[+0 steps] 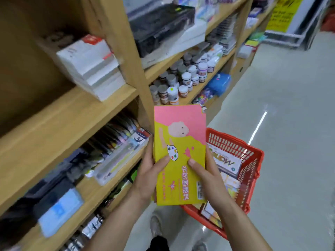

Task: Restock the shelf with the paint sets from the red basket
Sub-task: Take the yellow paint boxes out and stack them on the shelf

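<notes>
A flat pink and yellow paint set box (179, 142) with a cartoon painter on its cover is held upright in front of me. My left hand (150, 171) grips its left edge, thumb on the cover. My right hand (206, 174) grips its right edge, thumb on the cover too. More than one box may be stacked in the grip; I cannot tell. Behind and below the box stands the red basket (252, 160) on the floor, with other paint sets (226, 162) inside. The wooden shelf (76, 113) runs along my left.
The shelf holds white boxes (90, 66), a row of paint tubes and pens (116, 140), several small paint jars (183, 78) and a black case (161, 24). Grey floor (290, 105) stretches to the right. My shoes (155, 225) show below the basket.
</notes>
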`<state>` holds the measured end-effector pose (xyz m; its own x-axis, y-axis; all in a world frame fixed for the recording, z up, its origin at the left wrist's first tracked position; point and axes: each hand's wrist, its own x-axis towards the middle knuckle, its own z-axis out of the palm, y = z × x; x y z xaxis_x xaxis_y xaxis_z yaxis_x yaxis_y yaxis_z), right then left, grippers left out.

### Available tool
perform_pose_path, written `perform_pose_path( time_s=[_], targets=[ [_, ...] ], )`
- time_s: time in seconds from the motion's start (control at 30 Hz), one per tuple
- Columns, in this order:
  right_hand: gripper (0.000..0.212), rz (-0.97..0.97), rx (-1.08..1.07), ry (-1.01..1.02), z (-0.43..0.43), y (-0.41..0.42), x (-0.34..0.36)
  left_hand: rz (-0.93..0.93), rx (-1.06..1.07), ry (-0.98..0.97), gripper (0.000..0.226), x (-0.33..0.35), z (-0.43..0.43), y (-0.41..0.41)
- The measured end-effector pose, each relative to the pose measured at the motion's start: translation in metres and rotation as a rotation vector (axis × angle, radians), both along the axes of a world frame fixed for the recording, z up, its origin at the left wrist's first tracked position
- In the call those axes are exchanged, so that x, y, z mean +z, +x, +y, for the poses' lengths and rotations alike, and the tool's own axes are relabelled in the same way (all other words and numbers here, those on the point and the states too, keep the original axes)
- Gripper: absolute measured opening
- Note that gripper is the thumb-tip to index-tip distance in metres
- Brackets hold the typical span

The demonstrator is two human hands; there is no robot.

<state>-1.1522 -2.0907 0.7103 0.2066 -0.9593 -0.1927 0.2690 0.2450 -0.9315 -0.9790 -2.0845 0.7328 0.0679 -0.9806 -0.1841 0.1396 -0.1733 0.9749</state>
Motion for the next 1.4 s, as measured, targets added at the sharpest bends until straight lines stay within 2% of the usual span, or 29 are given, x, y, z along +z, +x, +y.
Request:
perform_pose_path(
  time_s=[0.13,0.23,0.3,0.4,0.43,0.53,0.67,0.73,0.83,0.9,1.0,1.1,1.17,1.3,1.4],
  targets=[
    [0.069,-0.020,0.126,-0.062,-0.003,0.047,0.046,-0.291,0.139,-0.158,0.074,0.049,0.024,0.051],
    [0.079,0.097,0.176,-0.197,-0.015,0.093,0.077,-0.395,0.290,-0.229,0.081,0.083,0.035,0.094],
    [0.073,0.093,0.240,-0.236,-0.027,0.129,0.099,-0.426,0.398,-0.255,0.083,0.100,0.037,0.125],
    [0.050,0.138,0.342,-0.225,-0.048,0.189,0.127,-0.436,0.523,-0.213,0.071,0.112,0.032,0.173],
    [0.051,0.169,0.350,-0.241,-0.054,0.208,0.132,-0.416,0.554,-0.181,0.062,0.115,0.029,0.188],
    [0.080,0.234,0.326,-0.287,-0.074,0.254,0.130,-0.337,0.608,-0.125,0.036,0.120,0.013,0.227],
    [0.079,0.306,0.303,-0.283,-0.081,0.287,0.129,-0.256,0.655,-0.123,0.015,0.119,0.009,0.255],
    [0.071,0.343,0.325,-0.280,-0.079,0.296,0.133,-0.237,0.656,-0.109,0.017,0.114,0.019,0.264],
    [0.028,0.299,0.381,-0.252,-0.086,0.309,0.151,-0.220,0.668,-0.084,0.026,0.112,0.015,0.284],
    [0.016,0.313,0.337,-0.237,-0.097,0.320,0.166,-0.225,0.650,-0.069,0.039,0.108,0.000,0.296],
    [0.023,0.376,0.322,-0.180,-0.109,0.329,0.180,-0.237,0.590,-0.047,0.056,0.100,-0.016,0.302],
    [0.041,0.408,0.392,-0.261,-0.109,0.318,0.170,-0.170,0.516,-0.079,0.062,0.082,-0.010,0.296],
    [0.041,0.422,0.415,-0.328,-0.101,0.302,0.151,-0.167,0.517,-0.115,0.071,0.070,-0.001,0.287],
    [0.047,0.386,0.344,-0.390,-0.078,0.272,0.115,-0.203,0.545,-0.088,0.074,0.061,0.005,0.267],
    [0.066,0.385,0.337,-0.492,-0.065,0.259,0.101,-0.264,0.564,-0.050,0.075,0.062,-0.003,0.259]
  ],
)
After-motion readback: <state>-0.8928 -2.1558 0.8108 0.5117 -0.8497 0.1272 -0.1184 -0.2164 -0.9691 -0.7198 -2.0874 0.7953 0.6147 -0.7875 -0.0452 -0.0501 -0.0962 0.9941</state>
